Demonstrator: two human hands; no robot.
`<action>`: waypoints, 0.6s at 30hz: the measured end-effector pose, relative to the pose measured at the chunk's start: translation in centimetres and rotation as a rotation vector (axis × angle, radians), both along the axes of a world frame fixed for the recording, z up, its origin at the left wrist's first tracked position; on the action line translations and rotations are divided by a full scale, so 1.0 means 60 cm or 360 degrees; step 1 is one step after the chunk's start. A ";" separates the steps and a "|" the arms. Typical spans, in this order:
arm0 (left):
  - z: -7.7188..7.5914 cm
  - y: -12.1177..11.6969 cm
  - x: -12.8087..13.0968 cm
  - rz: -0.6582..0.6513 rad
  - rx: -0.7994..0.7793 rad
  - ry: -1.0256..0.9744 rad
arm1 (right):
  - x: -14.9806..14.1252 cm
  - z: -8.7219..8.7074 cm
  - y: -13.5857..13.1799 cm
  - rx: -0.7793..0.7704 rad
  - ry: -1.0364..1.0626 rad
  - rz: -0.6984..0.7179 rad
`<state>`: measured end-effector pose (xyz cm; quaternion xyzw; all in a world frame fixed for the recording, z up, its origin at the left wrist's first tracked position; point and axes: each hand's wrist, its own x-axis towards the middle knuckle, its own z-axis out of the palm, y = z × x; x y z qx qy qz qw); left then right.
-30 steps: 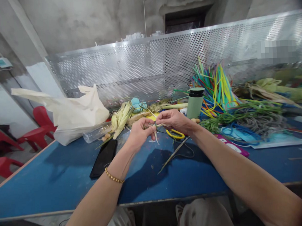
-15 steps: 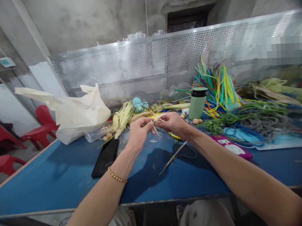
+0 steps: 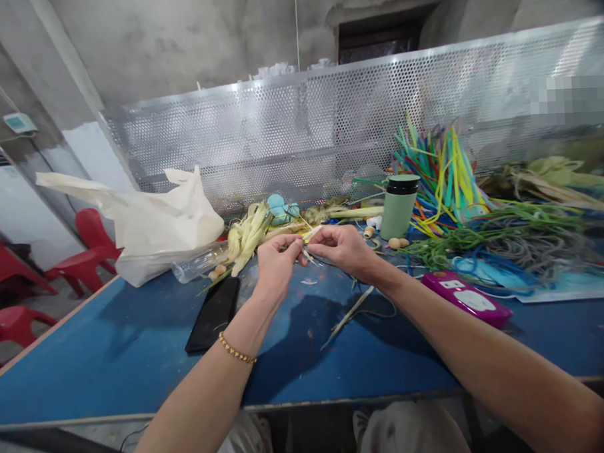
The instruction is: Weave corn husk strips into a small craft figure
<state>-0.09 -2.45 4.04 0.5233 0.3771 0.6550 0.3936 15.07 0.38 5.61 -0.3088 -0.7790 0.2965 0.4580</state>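
Note:
Above the middle of the blue table, my left hand [image 3: 279, 262] and my right hand [image 3: 346, 248] are almost touching. Each has thumb and fingers pinched on a thin, pale strip that looks like dried husk [image 3: 309, 255]; its loose ends poke out between them, and the exact grip is hidden by the fingers. Below my right wrist a loose strip of the same sort [image 3: 350, 315] lies on the table. A bundle of pale husks [image 3: 248, 234] rests just beyond my left hand. The black phone [image 3: 214, 316] lies left of my left forearm.
A white plastic bag [image 3: 164, 226] stands at the back left beside a clear bottle [image 3: 196, 264]. To the right are a green tumbler [image 3: 399, 209], wooden beads [image 3: 397, 243], a purple box [image 3: 465, 299], colourful strips [image 3: 445, 180] and tangled cords [image 3: 527, 243]. A perforated metal panel [image 3: 268, 141] borders the back.
My two hands have drawn slightly apart, with my right hand shifting a little to the right. The pale strip stays between them. The whole view has shifted slightly.

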 end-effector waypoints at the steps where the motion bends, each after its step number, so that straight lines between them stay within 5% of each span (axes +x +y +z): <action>1: -0.002 0.001 0.001 0.0007 0.0005 -0.0016 | 0.000 -0.001 0.000 0.0030 -0.0023 -0.0013; 9: -0.010 0.002 0.008 0.0069 -0.0008 -0.0068 | -0.001 -0.007 -0.003 0.0226 -0.0147 0.0027; 18: -0.015 0.008 -0.002 0.0193 0.0044 0.0252 | 0.000 0.007 -0.022 0.0660 -0.0460 -0.0183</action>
